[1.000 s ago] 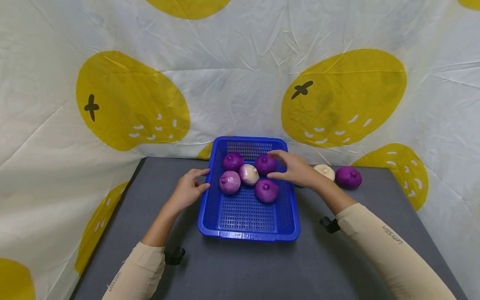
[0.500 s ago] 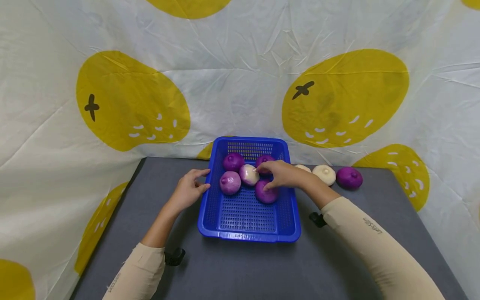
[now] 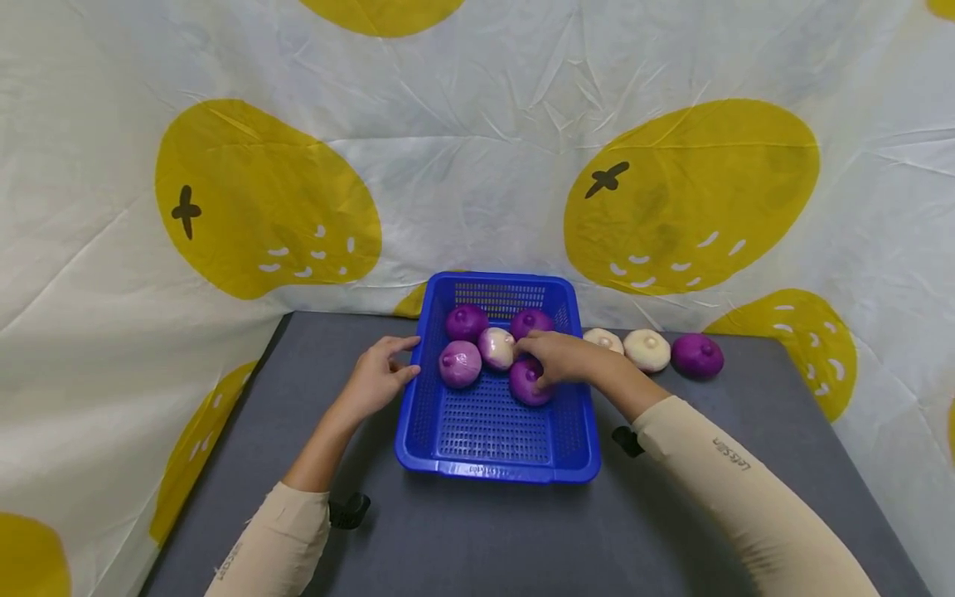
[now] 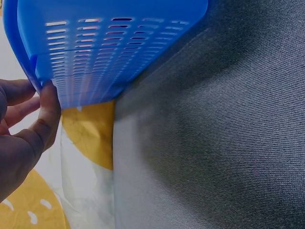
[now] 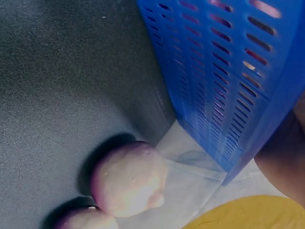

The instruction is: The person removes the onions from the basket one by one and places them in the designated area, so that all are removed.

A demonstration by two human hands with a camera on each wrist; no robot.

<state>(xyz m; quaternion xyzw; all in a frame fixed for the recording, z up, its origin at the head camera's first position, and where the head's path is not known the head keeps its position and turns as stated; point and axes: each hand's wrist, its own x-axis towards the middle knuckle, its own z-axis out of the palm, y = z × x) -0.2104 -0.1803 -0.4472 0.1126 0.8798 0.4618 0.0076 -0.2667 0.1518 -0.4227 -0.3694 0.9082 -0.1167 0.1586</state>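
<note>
A blue plastic basket [image 3: 496, 471] holds several round, onion-like vegetables. My left hand [image 3: 376, 377] pinches the basket's left rim; in the left wrist view its thumb [image 4: 48, 102] lies against the outer side. My right hand [image 3: 563, 358] reaches over the right rim and grips the front right purple onion [image 3: 528, 391], its thumb on the near side and its fingers on the far side. Close to those fingers lies a white-and-purple onion [image 3: 496, 348]. Two purple onions [image 3: 467, 322] sit at the back, and a paler purple onion [image 3: 459, 365] at the left.
Right of the basket, two whitish onions [image 3: 647, 351] and a purple onion [image 3: 697, 356] stand in a row on the dark grey table [image 3: 477, 539]. A white cloth [image 3: 477, 199] with yellow fruit prints hangs behind the table.
My right hand has moved from the back right purple onion to the front right one and closed on it. The left hand stays at the rim.
</note>
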